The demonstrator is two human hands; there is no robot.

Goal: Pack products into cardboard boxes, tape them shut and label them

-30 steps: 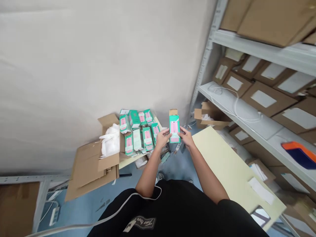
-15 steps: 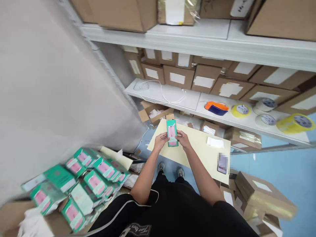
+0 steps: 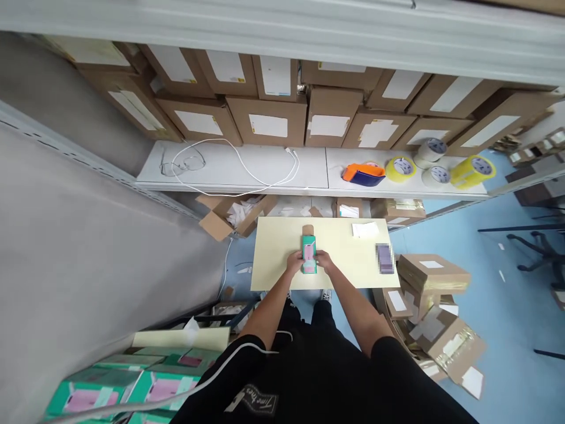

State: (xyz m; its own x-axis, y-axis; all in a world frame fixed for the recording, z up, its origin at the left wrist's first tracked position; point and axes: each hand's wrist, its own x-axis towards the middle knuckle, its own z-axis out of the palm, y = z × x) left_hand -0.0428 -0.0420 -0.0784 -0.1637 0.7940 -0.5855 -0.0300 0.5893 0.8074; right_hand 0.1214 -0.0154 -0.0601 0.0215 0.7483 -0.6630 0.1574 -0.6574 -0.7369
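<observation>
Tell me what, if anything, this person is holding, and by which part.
A green and pink box, by its two long sides near mid-length: left fingers on one side, right fingers on the other. Its brown flap is untouched.

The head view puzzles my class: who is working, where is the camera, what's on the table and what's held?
There is no machine: a person works bare-handed. The camera sits on that person's head, looking forward and down. The left hand and right hand hold a green-and-pink box from either side, its brown flap open at the far end. Whether it touches the pale yellow table is unclear. On the table lie white paper and a blurred, phone-like object. Beyond, a shelf bears cardboard boxes and rolls of tape.
</observation>
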